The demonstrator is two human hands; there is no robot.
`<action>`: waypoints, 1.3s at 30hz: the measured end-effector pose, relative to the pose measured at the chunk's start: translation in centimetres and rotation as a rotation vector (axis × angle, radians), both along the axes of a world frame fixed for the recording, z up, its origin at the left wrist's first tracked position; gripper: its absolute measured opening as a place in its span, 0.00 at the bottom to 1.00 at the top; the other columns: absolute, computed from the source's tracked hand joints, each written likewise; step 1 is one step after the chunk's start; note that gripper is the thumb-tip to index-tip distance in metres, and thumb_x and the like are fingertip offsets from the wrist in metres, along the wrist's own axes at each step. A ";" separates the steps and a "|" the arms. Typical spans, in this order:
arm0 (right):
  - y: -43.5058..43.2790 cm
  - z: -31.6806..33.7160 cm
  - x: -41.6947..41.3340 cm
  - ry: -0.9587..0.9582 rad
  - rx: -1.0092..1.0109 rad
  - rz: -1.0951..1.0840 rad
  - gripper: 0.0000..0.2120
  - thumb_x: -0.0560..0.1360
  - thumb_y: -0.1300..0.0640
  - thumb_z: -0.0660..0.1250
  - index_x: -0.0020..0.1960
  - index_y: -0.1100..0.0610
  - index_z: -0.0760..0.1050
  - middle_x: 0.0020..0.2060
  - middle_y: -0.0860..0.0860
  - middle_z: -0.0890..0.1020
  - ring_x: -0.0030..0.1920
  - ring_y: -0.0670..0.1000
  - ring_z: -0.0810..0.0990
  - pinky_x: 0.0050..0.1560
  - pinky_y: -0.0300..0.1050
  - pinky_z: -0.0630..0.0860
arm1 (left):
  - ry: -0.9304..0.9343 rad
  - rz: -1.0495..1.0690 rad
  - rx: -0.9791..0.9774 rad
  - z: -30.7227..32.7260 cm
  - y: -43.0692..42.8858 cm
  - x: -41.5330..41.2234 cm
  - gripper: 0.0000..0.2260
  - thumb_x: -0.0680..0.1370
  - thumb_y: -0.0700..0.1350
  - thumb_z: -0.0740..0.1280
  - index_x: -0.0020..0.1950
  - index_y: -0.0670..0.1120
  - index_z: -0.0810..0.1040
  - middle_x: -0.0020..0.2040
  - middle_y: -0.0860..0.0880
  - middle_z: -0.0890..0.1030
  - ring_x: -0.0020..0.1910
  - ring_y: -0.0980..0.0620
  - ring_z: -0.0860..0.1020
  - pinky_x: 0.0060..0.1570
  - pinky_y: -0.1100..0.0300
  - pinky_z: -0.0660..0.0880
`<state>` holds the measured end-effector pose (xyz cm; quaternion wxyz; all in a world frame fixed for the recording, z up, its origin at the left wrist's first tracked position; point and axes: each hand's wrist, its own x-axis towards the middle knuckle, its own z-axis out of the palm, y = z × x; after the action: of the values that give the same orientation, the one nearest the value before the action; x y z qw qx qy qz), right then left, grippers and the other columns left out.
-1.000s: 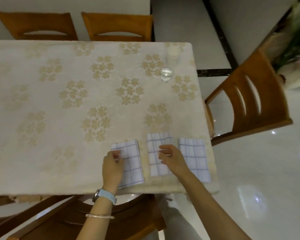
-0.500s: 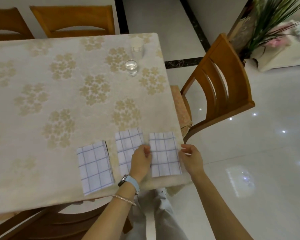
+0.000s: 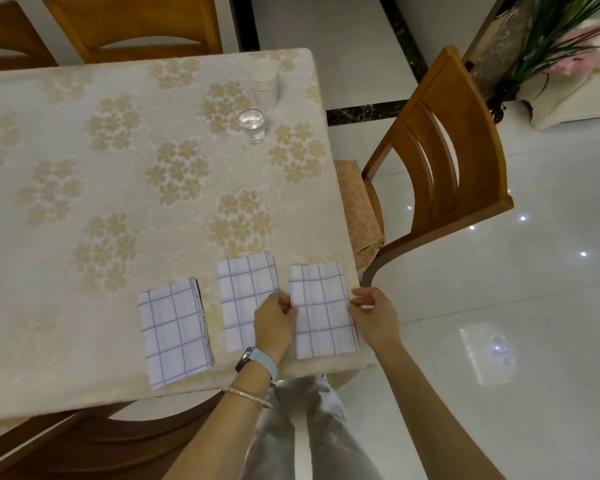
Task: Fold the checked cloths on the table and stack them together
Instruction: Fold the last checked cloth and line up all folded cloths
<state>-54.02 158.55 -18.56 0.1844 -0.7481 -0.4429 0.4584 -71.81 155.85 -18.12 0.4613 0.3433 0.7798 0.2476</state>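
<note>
Three folded checked cloths lie side by side, apart, along the near edge of the table point(image 3: 66, 233) by its near right corner: left cloth point(image 3: 174, 330), middle cloth point(image 3: 245, 289), right cloth point(image 3: 321, 313). The left hand point(image 3: 274, 320) pinches the right cloth's left edge and the right hand point(image 3: 374, 315) pinches its right edge. One glass point(image 3: 252, 125) and one stack of cups point(image 3: 264, 77) stand near the far right corner.
</note>
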 end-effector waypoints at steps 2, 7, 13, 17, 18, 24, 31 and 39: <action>-0.1 0.0 0.2 -0.005 0.014 0.006 0.12 0.75 0.64 0.70 0.57 0.58 0.77 0.46 0.50 0.80 0.48 0.52 0.80 0.56 0.50 0.79 | -0.026 0.002 -0.017 0.1 -0.1 0.2 0.04 0.77 0.37 0.66 0.47 0.45 0.76 0.43 0.48 0.80 0.48 0.45 0.80 0.53 0.49 0.78; -0.7 0.1 1.2 -0.020 -0.015 0.037 0.10 0.75 0.63 0.69 0.56 0.57 0.77 0.47 0.49 0.80 0.50 0.53 0.80 0.56 0.48 0.78 | -0.077 -0.014 -0.022 0.4 -0.5 0.9 0.10 0.77 0.36 0.66 0.41 0.50 0.75 0.41 0.49 0.80 0.46 0.47 0.80 0.52 0.51 0.79; -1.5 0.0 1.8 0.003 -0.004 0.020 0.10 0.75 0.62 0.69 0.56 0.57 0.77 0.48 0.49 0.81 0.50 0.51 0.79 0.52 0.41 0.75 | -0.037 -0.016 -0.035 0.1 -0.8 1.3 0.06 0.77 0.37 0.67 0.43 0.48 0.76 0.44 0.47 0.82 0.47 0.47 0.80 0.54 0.50 0.79; -1.3 -0.1 1.3 0.025 0.023 0.032 0.08 0.75 0.62 0.69 0.53 0.55 0.76 0.46 0.48 0.81 0.45 0.47 0.79 0.41 0.31 0.71 | 0.002 0.019 -0.012 0.5 -0.6 1.2 0.05 0.77 0.37 0.67 0.46 0.48 0.76 0.44 0.49 0.81 0.48 0.47 0.79 0.53 0.53 0.78; -1.2 0.0 1.1 0.022 0.026 0.034 0.08 0.75 0.63 0.69 0.53 0.54 0.76 0.46 0.48 0.81 0.44 0.46 0.78 0.40 0.29 0.70 | 0.002 0.028 -0.012 0.5 -0.5 1.0 0.05 0.77 0.37 0.67 0.47 0.48 0.76 0.45 0.48 0.81 0.48 0.47 0.80 0.53 0.52 0.78; -0.8 0.0 0.9 0.007 0.020 0.008 0.10 0.74 0.64 0.70 0.56 0.59 0.77 0.46 0.50 0.81 0.47 0.50 0.80 0.43 0.34 0.73 | -0.008 0.030 0.002 0.9 -0.6 0.5 0.04 0.77 0.39 0.67 0.49 0.47 0.76 0.46 0.48 0.81 0.47 0.47 0.80 0.53 0.50 0.79; 0.3 2.5 -1.9 0.001 0.198 0.055 0.11 0.76 0.64 0.68 0.57 0.54 0.74 0.47 0.47 0.79 0.44 0.46 0.79 0.42 0.28 0.73 | 0.251 0.042 0.202 2.2 -2.0 -3.3 0.10 0.78 0.38 0.66 0.59 0.43 0.76 0.54 0.46 0.77 0.51 0.48 0.76 0.50 0.61 0.71; 0.1 1.0 -11.1 0.069 0.116 0.315 0.11 0.77 0.62 0.67 0.58 0.56 0.73 0.48 0.51 0.79 0.46 0.49 0.79 0.45 0.33 0.75 | 0.311 0.138 0.054 0.6 -2.2 -9.9 0.14 0.78 0.36 0.65 0.64 0.37 0.73 0.60 0.36 0.76 0.56 0.38 0.76 0.51 0.56 0.71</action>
<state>-65.13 158.62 -17.54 0.1681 -0.6414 -0.5737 0.4808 -81.69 153.68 -17.56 0.3078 0.3355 0.8564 0.2435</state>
